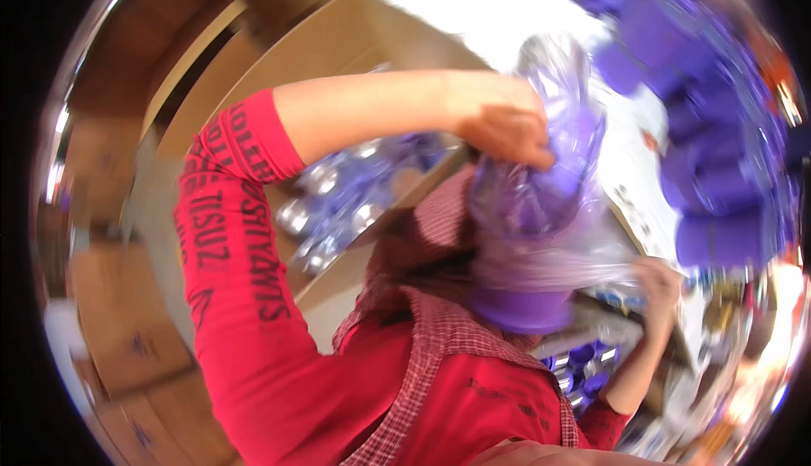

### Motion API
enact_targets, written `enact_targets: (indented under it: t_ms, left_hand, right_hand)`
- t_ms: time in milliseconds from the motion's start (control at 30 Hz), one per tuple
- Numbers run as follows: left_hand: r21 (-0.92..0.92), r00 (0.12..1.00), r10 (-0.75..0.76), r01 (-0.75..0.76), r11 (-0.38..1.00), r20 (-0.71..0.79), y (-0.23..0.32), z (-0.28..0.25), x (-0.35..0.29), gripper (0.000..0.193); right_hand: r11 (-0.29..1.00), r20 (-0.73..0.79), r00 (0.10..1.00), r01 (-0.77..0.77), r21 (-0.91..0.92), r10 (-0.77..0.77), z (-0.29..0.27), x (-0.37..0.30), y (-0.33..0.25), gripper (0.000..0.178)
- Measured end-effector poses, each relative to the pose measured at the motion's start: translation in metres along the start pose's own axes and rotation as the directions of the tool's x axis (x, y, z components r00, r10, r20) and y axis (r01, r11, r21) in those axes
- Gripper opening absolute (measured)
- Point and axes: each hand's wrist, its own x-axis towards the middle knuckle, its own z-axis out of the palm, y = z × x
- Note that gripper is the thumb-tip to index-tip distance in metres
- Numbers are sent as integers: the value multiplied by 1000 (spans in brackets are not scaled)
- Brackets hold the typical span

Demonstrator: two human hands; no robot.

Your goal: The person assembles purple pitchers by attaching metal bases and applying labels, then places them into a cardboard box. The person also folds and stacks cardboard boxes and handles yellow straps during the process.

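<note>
A purple round plastic container [525, 309], blurred by motion, is in front of my chest with its wider round end low. A clear plastic bag [541, 204] covers most of it, and the bag's loose upper part bunches above. My left hand [507, 124] reaches across from the left, fingers curled and closed on the bag near the container's upper part. At the lower right, my right hand [659, 290] pinches the stretched edge of the same bag and pulls it out sideways. What kind of container it is, I cannot make out.
An open cardboard box [338, 39] at left holds several wrapped purple and silver items [338, 191]. Purple containers [714, 174] stand in a row on the white-covered table [634, 119] at right. More purple and silver pieces [583, 369] lie below. Closed cartons [127, 322] are stacked far left.
</note>
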Motion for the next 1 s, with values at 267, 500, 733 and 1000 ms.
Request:
enact_targets:
  t_ms: [267,500,733,1000]
  left_hand:
    - [-75,111,-981,989,124,-160,114,-24,-244,48]
    - [673,-253,-713,626,395,654,103,112,-437,28]
    - [359,-230,-800,933,-19,554,191,280,-470,32]
    - [-206,-119,-726,917,-342,677,268,178,-368,54]
  right_hand:
    - [950,197,960,137,280,-197,110,131,-11,13]
    - [979,163,978,97,178,-127,167,149,-11,11]
    - [985,172,978,-90,-149,116,177,143,-27,10]
    - [982,272,955,155,-103,-123,182,197,-55,15]
